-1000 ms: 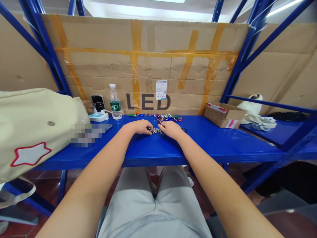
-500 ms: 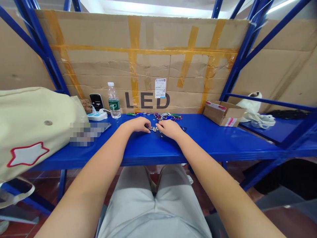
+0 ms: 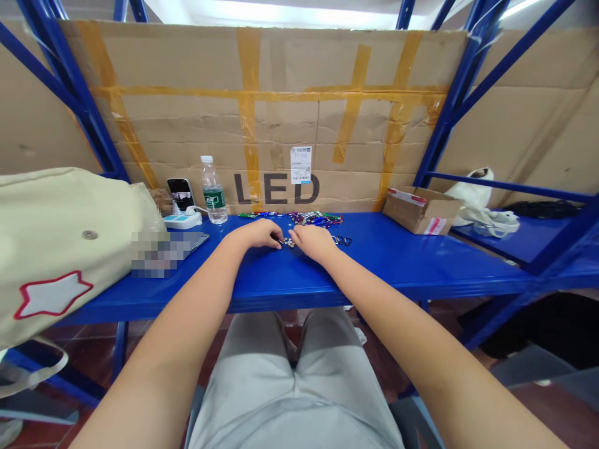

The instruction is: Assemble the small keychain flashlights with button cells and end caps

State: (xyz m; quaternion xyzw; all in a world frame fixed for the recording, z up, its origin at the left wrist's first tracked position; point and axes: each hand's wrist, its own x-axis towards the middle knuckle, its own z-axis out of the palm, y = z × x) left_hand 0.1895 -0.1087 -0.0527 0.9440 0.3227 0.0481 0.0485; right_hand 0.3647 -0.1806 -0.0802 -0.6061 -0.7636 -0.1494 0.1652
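Note:
Both my hands rest close together on the blue shelf (image 3: 384, 262). My left hand (image 3: 259, 234) is curled, its fingertips pinching a small dark piece I cannot name. My right hand (image 3: 312, 240) is curled too, its fingertips on a little pile of small silver metal parts (image 3: 287, 242). What each holds is too small to make out. Just behind them lies a heap of coloured keychain pieces (image 3: 313, 218), and a dark carabiner clip (image 3: 344, 240) lies to the right of my right hand.
A cream bag with a red star (image 3: 60, 249) fills the left of the shelf. Near it stand a phone (image 3: 176, 193), a white power strip (image 3: 183, 219) and a water bottle (image 3: 214, 191). A small open carton (image 3: 421, 209) sits right. Taped cardboard marked LED (image 3: 276, 125) backs the shelf.
My hands have drawn slightly closer together over the silver parts. The view has shifted a little; nothing else has moved.

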